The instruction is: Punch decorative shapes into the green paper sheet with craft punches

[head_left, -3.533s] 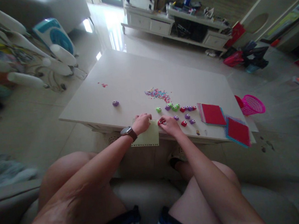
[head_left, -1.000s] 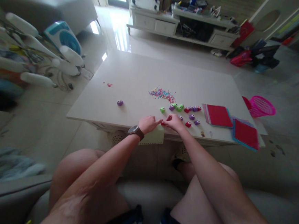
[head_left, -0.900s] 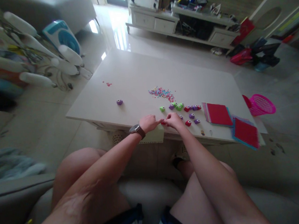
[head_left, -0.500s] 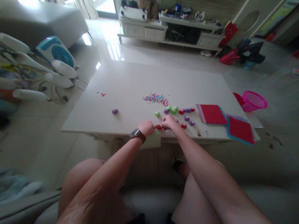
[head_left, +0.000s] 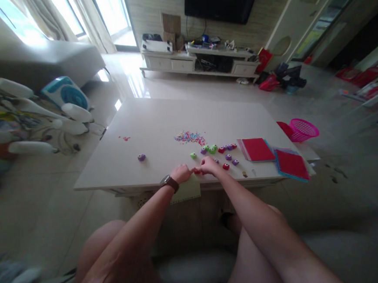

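Observation:
A small red craft punch (head_left: 196,172) is between my hands at the table's front edge. My right hand (head_left: 208,165) is closed on it in a pinch. My left hand (head_left: 181,173) is closed beside it, fingertips close to the punch, over a pale yellow sheet (head_left: 186,190) that hangs past the edge. The exact finger contact is hard to make out. Close by stand a green punch (head_left: 193,156), a red punch (head_left: 226,166) and several more in purple, green and red. One purple punch (head_left: 141,157) sits apart on the left.
Behind my hands lies a heap of coloured paper bits (head_left: 190,138), with a few red bits (head_left: 125,138) farther left. Stacks of red-topped sheets (head_left: 258,149) lie on the white table's (head_left: 160,113) right side. A pink basket (head_left: 303,129) stands beyond the right edge.
The view has tilted up, so the table sits lower and the television shows more fully. My hands stay together at the red punch with little visible change.

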### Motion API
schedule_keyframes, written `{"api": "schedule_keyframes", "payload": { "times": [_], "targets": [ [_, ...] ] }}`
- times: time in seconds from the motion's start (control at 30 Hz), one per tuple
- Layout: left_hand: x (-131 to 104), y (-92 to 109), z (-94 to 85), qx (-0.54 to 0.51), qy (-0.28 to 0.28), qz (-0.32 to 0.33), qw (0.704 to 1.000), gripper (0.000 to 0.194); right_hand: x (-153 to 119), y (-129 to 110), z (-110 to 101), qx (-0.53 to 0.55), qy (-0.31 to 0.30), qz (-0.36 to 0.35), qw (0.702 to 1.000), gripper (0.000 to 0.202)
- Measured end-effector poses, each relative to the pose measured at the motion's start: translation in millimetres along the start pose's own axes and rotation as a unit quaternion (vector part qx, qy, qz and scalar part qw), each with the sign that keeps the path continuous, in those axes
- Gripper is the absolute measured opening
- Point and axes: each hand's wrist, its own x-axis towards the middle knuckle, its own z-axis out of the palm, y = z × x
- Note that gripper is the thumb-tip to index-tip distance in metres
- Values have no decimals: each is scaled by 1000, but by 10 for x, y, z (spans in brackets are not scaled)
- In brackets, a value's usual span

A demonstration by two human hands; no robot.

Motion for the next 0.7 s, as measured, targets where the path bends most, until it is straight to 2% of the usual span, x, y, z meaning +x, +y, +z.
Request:
{"api": "schedule_keyframes", "payload": {
  "times": [0.17,0.3,0.43,0.57,0.7],
  "targets": [
    [-141,-51,40,-4,-24,-9,1000,38,-49,203,-158,-35,86,-26,995,14],
    [-306,-2,35,13,-30,18,999,34,-66,305,-182,-67,110,-86,988,17],
    [-497,127,28,38,-26,32,998,34,-86,359,-122,-93,109,-130,981,34],
    [-627,233,12,52,-22,21,998,37,-110,341,-49,-116,89,-141,979,27],
    [-649,273,-23,61,-11,-2,998,46,-131,270,-67,-143,89,-129,977,23]
  ]
}}
